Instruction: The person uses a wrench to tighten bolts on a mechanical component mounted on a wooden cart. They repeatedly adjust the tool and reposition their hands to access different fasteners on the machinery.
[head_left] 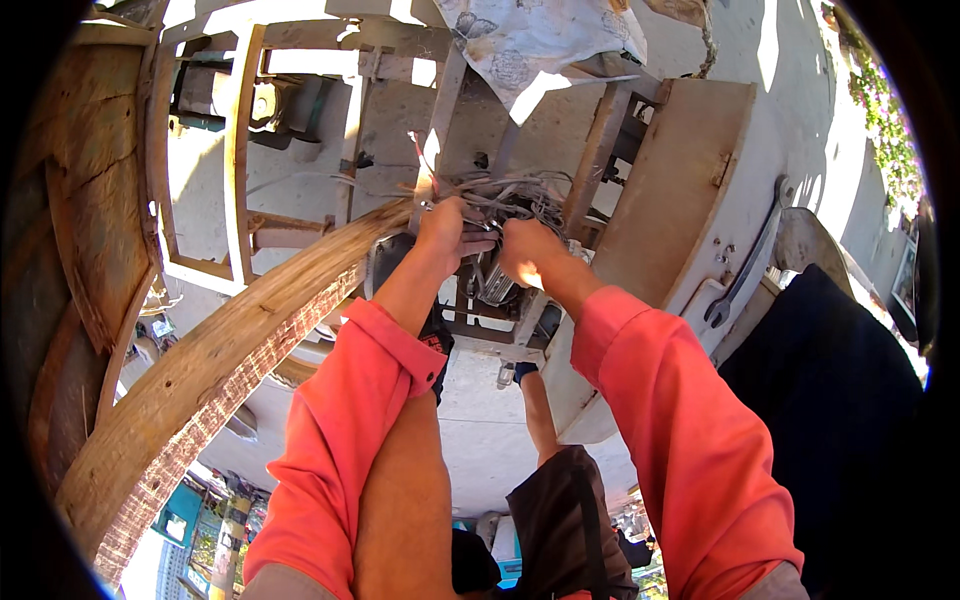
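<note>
Both my hands meet over a tangle of grey wires (515, 190) that hangs in a metal frame. My left hand (447, 235) has its fingers curled in at the left of the tangle; what they pinch is too small to make out. Close beside it, my right hand (530, 250) is closed in a fist-like grip, and its fingers hide what is in it. Below and between the hands sits a ribbed grey metal part (495, 285). A thin red wire (418, 150) sticks up beyond my left hand.
A long wooden beam (240, 340) slants in from the lower left. On the right stand a metal box (680, 150), a large wrench (750, 260) and a dark cloth (830, 420). A patterned sheet (540, 45) drapes over the far side, near the slatted frame (240, 150).
</note>
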